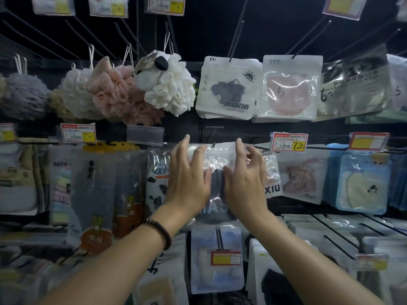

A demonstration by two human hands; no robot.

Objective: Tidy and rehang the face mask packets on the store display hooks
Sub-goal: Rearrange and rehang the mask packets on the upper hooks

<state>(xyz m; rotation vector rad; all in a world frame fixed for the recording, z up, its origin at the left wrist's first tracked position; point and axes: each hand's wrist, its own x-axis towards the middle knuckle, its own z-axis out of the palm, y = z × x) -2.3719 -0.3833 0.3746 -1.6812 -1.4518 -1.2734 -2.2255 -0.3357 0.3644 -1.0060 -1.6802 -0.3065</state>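
Here the clear mask packet (217,156) hangs on its hook (213,143), other packets (157,172) tight at 3 and 9 o'clock. Shiny, dark mask inside. Left hand (187,186) and right hand (244,186) press it, fingers wide

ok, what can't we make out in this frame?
Head view:
clear packet: print covered by left hand and right hand.
hook: too small, glare; packet's hole on it or not, unclear.
right hand's grip: palm side hidden.
top price tags: blurred, cut by edge.
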